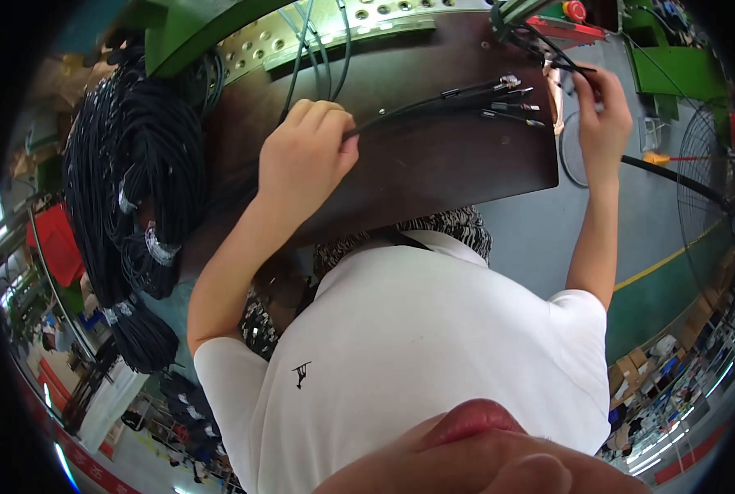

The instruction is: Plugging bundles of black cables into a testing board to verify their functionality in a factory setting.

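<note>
Left hand [306, 156] closed in a fist around a bunch of black cables [433, 100] lying across the dark brown tabletop [433, 165]. Right hand [602, 115] pinches a single cable end [572, 67] past the tabletop's right edge. Bundled black cable coils [133, 206], banded with pale tape, hang at left. Green machine frame [186, 33] behind.

I see a plain white short-sleeved shirt [433, 354] covering the torso, its sleeves ending above the elbows. Left of the shirt's middle sits a small black emblem [302, 375]. Above the shirt's collar edge shows a strip of black-and-white patterned fabric [441, 226]. Both forearms are bare, without watch or glove.
</note>
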`<state>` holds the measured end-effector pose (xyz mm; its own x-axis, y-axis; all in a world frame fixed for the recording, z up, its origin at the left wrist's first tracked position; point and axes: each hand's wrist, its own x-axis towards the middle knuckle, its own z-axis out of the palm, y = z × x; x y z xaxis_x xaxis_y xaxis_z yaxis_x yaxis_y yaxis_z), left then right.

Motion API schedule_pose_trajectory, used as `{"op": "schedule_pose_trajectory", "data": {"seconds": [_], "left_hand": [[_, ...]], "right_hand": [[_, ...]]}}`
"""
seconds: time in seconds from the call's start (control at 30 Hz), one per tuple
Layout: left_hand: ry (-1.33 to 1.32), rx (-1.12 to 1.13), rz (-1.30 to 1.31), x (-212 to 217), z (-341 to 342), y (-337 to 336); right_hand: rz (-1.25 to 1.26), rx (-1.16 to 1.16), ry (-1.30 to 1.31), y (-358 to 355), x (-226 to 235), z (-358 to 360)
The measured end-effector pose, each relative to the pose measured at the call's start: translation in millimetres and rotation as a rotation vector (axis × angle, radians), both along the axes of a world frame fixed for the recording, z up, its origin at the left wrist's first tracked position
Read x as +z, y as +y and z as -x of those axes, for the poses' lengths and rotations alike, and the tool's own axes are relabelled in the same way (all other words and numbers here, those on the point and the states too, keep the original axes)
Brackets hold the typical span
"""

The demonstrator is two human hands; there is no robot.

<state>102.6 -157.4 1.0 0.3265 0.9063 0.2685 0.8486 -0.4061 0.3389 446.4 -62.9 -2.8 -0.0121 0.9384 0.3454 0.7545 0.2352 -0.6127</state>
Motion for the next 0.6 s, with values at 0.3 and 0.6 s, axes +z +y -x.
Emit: {"op": "schedule_pose_trajectory", "data": {"seconds": [0.3,0.6], "left_hand": [[-0.635,-0.070,1.235,45.9,-31.6,59.5],[-0.663,-0.164,0.908,39.4,-76.3,64.8]], "right_hand": [[-0.207,0.298,-0.274,-92.3,-28.9,39.2],[0.178,0.266,0.435,-80.6,-12.0,38.3]]}}
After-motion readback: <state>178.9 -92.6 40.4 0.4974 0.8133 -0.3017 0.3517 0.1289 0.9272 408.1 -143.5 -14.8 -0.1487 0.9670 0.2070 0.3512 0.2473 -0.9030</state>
